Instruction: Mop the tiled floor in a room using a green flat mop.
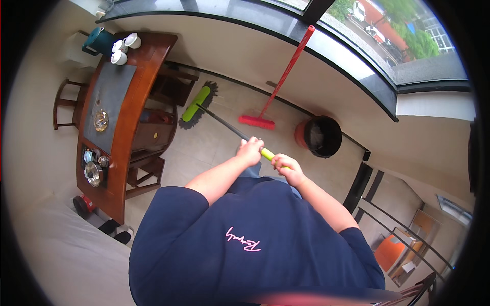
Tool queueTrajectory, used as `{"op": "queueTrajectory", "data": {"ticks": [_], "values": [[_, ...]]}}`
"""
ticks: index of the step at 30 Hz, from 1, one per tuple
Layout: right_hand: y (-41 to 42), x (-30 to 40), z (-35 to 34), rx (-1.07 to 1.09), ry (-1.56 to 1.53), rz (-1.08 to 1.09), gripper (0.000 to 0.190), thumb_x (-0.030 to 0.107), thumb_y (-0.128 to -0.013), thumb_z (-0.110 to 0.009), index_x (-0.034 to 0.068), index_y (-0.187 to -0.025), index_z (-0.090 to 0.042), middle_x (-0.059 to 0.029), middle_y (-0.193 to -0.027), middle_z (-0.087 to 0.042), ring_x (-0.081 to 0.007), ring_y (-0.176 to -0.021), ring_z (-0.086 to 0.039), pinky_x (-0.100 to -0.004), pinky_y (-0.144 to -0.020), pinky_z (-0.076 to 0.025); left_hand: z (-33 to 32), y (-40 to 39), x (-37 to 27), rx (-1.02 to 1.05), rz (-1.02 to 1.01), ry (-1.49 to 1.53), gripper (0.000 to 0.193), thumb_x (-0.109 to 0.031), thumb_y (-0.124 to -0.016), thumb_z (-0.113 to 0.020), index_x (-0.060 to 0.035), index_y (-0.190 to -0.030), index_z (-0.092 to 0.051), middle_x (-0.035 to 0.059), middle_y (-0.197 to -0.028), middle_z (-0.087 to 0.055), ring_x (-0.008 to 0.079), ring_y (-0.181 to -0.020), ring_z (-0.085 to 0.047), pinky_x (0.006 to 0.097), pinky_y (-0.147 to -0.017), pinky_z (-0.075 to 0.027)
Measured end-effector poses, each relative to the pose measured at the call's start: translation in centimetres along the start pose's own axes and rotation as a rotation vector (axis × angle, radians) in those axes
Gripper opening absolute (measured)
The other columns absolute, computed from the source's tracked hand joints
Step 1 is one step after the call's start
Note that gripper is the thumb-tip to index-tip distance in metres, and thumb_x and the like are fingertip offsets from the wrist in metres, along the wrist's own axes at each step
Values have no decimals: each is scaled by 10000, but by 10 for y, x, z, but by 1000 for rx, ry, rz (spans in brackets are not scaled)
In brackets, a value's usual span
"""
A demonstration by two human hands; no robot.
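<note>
My left hand (250, 151) grips the dark pole of a dust mop (197, 104), just beyond its yellow-green handle end. My right hand (288, 168) is closed around that yellow-green grip, nearer my body. From my hands the pole slants up and left to the mop head, which has a bright green plate and grey fringe and lies on the tiled floor beside the wooden furniture. A red push broom (257, 122) stands with its bristle head on the floor and its long red handle leaning against the window sill.
Left is a wooden tea table (149, 76) with white cups (119, 57), a teal pitcher (100, 40) and a glass ashtray (101, 120); wooden chairs (147, 174) stand around it. A lined bin (323, 137) stands by the wall, and a metal railing (402, 222) is at right.
</note>
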State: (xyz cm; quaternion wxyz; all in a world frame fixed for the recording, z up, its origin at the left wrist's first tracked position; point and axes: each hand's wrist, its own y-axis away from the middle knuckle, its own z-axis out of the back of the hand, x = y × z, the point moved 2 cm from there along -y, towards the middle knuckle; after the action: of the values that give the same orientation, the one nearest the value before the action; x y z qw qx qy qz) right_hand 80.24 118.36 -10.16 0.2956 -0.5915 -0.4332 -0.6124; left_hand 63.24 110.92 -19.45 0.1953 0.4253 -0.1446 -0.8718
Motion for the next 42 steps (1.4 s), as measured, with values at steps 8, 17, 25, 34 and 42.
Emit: {"op": "queueTrajectory", "data": {"ticks": [8, 17, 25, 34, 42], "values": [[-23, 15, 32, -44, 41, -6, 44, 32, -731, -542, -3, -704, -545, -103, -932, -611, -175, -780, -545, -277, -682, -453, 15, -34, -25, 32, 43, -41, 183, -150, -861, -561, -184, -1033, -612, 76, -1129, -573, 390, -1014, -484, 448, -896, -452], [37, 85, 112, 44, 189, 21, 38, 7, -682, -553, 14, -701, -521, -104, -922, -597, -175, -745, -539, -292, -656, -457, -5, -35, -142, 132, -121, 81, 162, -164, -851, -592, -171, -1013, -609, 78, -1099, -585, 393, -960, -507, 455, -849, -480], [11, 33, 174, 244, 128, 107, 53, 76, -726, -524, 24, -722, -513, -118, -937, -555, -191, -728, -518, -280, -591, -449, -35, -84, -150, 50, 124, -30, 171, -156, -849, -572, -175, -1013, -618, 57, -1106, -577, 371, -1005, -518, 452, -868, -490], [38, -40, 149, 653, 136, 168, 139, 137, -764, -618, 15, -770, -551, -134, -944, -550, -313, -899, -557, -387, -816, -464, -85, -44, -122, 69, 277, -124, 175, -138, -825, -610, -170, -998, -611, 16, -1159, -570, 340, -995, -562, 440, -857, -502], [30, 51, 230, 729, 129, -29, 74, 27, -703, -595, -1, -685, -530, -128, -867, -575, -272, -822, -566, -357, -769, -466, -116, -61, -178, -187, 196, 93, 150, -140, -809, -615, -158, -958, -609, 91, -1030, -611, 347, -948, -620, 454, -796, -505]]}}
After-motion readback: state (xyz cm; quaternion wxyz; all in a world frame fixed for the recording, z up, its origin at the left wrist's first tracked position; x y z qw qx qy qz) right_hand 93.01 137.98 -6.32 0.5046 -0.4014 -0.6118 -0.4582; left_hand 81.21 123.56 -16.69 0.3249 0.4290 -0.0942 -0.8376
